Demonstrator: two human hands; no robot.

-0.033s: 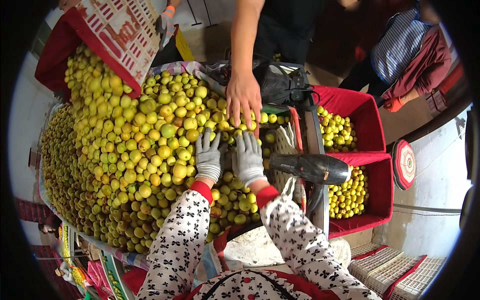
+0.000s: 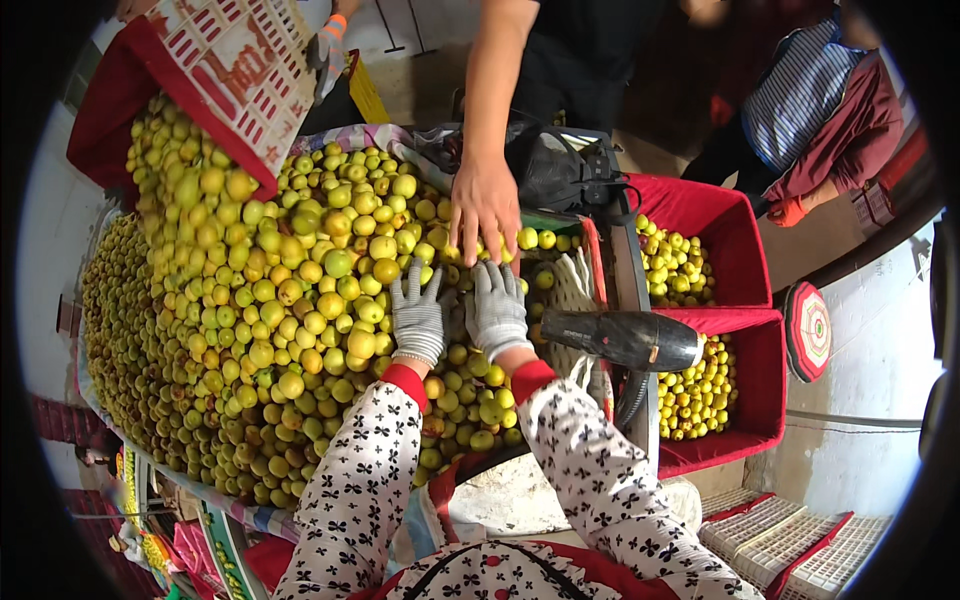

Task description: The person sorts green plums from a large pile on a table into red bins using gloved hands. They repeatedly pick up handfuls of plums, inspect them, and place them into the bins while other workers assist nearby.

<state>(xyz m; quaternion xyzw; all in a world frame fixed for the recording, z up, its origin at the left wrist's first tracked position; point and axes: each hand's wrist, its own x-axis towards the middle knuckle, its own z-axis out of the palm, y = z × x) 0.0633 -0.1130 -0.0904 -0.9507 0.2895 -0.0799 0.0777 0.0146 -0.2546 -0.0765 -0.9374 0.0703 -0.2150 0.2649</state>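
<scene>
Both gloved hands, left hand and right hand, rest flat with released fingers on the heaped fruit, which could roll off the near counter edge.

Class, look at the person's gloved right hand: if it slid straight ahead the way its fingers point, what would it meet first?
Probably the co-worker's bare hand, resting on the fruit pile just beyond the right hand; a few yellow-green fruits may lie between, as depth is unclear.
</scene>
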